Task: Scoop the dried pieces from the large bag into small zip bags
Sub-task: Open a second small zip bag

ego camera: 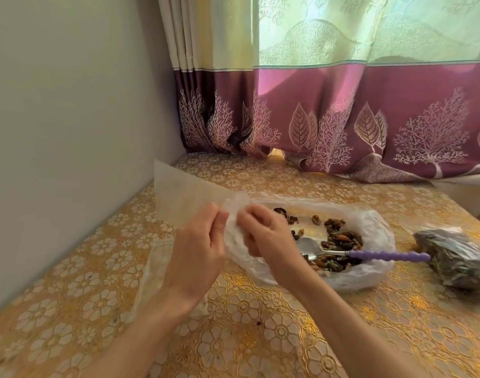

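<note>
Both hands hold a small clear bag between them: left hand and right hand each pinch its edge with curled fingers, apparently working the mouth apart. The spoon lies untouched in the large bag at about 3 o'clock from the grip, bowl toward the hands, purple handle pointing away to 3 o'clock, resting on the dried pieces. The right hand is nearer and would likely reach for it; a filled bag lies beyond the handle tip.
</note>
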A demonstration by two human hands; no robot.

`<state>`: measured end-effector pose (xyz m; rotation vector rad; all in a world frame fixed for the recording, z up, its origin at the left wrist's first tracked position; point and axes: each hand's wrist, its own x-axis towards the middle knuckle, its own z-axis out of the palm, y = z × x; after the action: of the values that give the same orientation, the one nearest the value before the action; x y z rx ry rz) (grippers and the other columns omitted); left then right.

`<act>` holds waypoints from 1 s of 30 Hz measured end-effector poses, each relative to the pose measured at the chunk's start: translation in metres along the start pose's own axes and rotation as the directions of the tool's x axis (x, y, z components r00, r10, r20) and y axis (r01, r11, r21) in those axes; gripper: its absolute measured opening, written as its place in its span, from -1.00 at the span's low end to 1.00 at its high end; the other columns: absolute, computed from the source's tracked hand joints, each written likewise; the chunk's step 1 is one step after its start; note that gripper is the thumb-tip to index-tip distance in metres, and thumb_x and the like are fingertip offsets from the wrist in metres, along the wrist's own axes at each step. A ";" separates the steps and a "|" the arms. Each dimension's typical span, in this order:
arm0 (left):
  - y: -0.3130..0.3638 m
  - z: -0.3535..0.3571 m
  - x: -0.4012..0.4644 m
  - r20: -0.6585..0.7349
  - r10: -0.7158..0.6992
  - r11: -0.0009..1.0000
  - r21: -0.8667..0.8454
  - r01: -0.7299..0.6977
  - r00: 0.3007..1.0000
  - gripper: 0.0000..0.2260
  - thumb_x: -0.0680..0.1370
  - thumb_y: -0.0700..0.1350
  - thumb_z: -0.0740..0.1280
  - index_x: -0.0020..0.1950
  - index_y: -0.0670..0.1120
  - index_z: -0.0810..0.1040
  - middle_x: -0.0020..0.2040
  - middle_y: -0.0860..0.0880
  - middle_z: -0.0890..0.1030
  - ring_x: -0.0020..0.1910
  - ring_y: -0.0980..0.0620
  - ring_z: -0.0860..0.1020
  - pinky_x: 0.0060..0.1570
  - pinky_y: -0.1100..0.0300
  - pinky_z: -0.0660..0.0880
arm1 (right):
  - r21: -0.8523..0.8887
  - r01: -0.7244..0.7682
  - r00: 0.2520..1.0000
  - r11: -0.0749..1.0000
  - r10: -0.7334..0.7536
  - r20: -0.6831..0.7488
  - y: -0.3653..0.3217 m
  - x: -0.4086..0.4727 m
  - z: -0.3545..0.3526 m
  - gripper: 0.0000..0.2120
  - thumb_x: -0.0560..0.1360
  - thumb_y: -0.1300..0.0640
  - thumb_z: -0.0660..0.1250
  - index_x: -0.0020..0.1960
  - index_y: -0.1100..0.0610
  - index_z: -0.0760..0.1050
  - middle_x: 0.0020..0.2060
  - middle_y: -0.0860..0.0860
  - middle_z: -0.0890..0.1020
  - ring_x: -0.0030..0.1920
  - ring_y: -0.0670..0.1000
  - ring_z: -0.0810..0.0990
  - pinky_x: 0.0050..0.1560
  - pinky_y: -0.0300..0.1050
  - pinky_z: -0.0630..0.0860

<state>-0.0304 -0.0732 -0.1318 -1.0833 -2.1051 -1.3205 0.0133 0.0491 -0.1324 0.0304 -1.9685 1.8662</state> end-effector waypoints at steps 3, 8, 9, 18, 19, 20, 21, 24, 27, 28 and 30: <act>-0.002 -0.002 0.004 0.055 0.003 1.000 -0.002 -0.003 0.998 -0.74 0.59 -0.02 0.11 -0.30 -0.03 0.32 -0.48 0.03 0.37 -0.55 0.08 0.32 -0.60 0.26 0.25 | -0.107 0.030 0.982 0.994 -0.049 -0.182 0.002 0.008 -0.012 -0.82 0.57 0.19 0.23 -0.19 0.19 0.50 -0.50 -0.15 0.45 -0.55 -0.19 0.30 -0.53 -0.37 0.23; -0.004 0.002 0.013 0.077 0.051 0.988 0.143 -0.062 0.996 -0.76 0.54 -0.05 0.26 -0.33 0.02 0.38 -0.39 0.08 0.47 -0.42 0.11 0.46 -0.36 0.24 0.44 | -0.577 0.106 0.881 0.810 -0.345 -0.323 0.013 0.011 -0.020 -0.84 0.58 0.21 0.22 -0.18 0.12 0.43 -0.44 -0.09 0.45 -0.50 -0.15 0.37 -0.46 -0.27 0.30; -0.002 0.005 0.012 0.066 0.088 0.984 0.152 -0.097 0.994 -0.78 0.53 -0.08 0.28 -0.32 0.02 0.40 -0.36 0.10 0.48 -0.41 0.16 0.47 -0.33 0.27 0.45 | -0.597 0.103 0.864 0.796 -0.368 -0.342 0.016 0.009 -0.022 -0.85 0.59 0.22 0.20 -0.16 0.11 0.42 -0.44 -0.07 0.47 -0.50 -0.13 0.39 -0.47 -0.24 0.32; -0.003 0.007 -0.002 0.021 0.044 0.993 0.106 -0.046 0.999 -0.87 0.52 -0.11 0.24 -0.23 -0.07 0.42 -0.20 0.05 0.51 -0.21 0.18 0.54 -0.22 0.39 0.48 | 0.328 -0.349 0.918 0.878 0.390 -0.069 0.010 0.008 -0.004 -0.92 0.53 0.38 0.20 -0.06 0.28 0.46 -0.14 0.23 0.57 -0.43 -0.07 0.58 -0.47 -0.30 0.46; -0.002 0.006 -0.003 0.021 0.046 0.995 0.082 -0.048 0.999 -0.86 0.53 -0.12 0.24 -0.23 -0.05 0.40 -0.21 0.07 0.50 -0.22 0.20 0.54 -0.22 0.45 0.46 | 0.324 -0.388 0.910 0.863 0.414 -0.015 0.010 0.006 -0.003 -0.90 0.53 0.39 0.18 -0.08 0.30 0.47 -0.21 0.21 0.58 -0.43 -0.07 0.56 -0.47 -0.30 0.44; -0.001 0.005 -0.003 0.022 0.060 0.996 0.066 -0.062 0.998 -0.85 0.53 -0.13 0.24 -0.24 -0.01 0.37 -0.21 0.09 0.49 -0.23 0.22 0.54 -0.22 0.50 0.44 | 0.320 -0.421 0.899 0.849 0.437 0.023 0.011 0.005 -0.002 -0.86 0.52 0.41 0.15 -0.11 0.32 0.49 -0.28 0.18 0.57 -0.45 -0.07 0.53 -0.46 -0.30 0.41; 0.000 0.004 -0.003 0.019 0.079 0.995 0.056 -0.080 0.997 -0.82 0.53 -0.14 0.23 -0.24 0.05 0.34 -0.22 0.11 0.48 -0.23 0.24 0.55 -0.21 0.54 0.42 | 0.322 -0.440 0.892 0.838 0.450 0.048 0.011 0.003 -0.002 -0.80 0.51 0.44 0.14 -0.16 0.33 0.52 -0.34 0.15 0.56 -0.48 -0.08 0.50 -0.46 -0.30 0.38; -0.002 0.000 -0.001 -0.016 0.059 0.996 0.067 -0.058 0.998 -0.69 0.53 -0.19 0.25 -0.25 0.16 0.25 -0.23 0.15 0.46 -0.19 0.31 0.54 -0.19 0.56 0.41 | 0.352 -0.444 0.892 0.824 0.441 0.094 0.013 0.004 -0.007 -0.68 0.49 0.44 0.20 -0.36 0.26 0.59 -0.43 0.08 0.59 -0.49 -0.11 0.49 -0.50 -0.35 0.40; -0.013 -0.003 0.000 -0.041 -0.013 0.995 0.096 0.017 0.999 -0.79 0.53 -0.19 0.26 -0.26 0.04 0.35 -0.21 0.14 0.49 -0.22 0.23 0.52 -0.16 0.47 0.45 | 0.344 -0.455 0.890 0.821 0.412 0.195 0.012 0.004 -0.008 -0.87 0.52 0.36 0.28 -0.15 0.32 0.59 -0.38 0.07 0.62 -0.44 -0.12 0.53 -0.46 -0.37 0.46; -0.016 -0.004 0.000 -0.048 -0.021 0.994 0.105 0.026 0.999 -0.82 0.53 -0.20 0.26 -0.25 -0.01 0.38 -0.22 0.13 0.49 -0.24 0.21 0.52 -0.15 0.41 0.47 | 0.315 -0.461 0.885 0.829 0.406 0.228 0.012 0.005 -0.009 -0.90 0.51 0.34 0.29 -0.10 0.32 0.58 -0.35 0.07 0.62 -0.41 -0.11 0.54 -0.42 -0.37 0.48; -0.018 -0.005 0.002 -0.060 -0.024 0.992 0.118 0.031 0.998 -0.82 0.51 -0.20 0.27 -0.27 -0.03 0.39 -0.25 0.13 0.47 -0.28 0.18 0.51 -0.17 0.30 0.51 | 0.253 -0.479 0.866 0.840 0.407 0.290 0.011 0.004 -0.010 -0.91 0.51 0.34 0.29 -0.04 0.33 0.56 -0.30 0.09 0.64 -0.36 -0.09 0.58 -0.36 -0.35 0.52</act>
<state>-0.0462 -0.0811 -0.1386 -0.9579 -2.1330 -1.2069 0.0089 0.0611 -0.1412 -0.1426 -1.9107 2.5790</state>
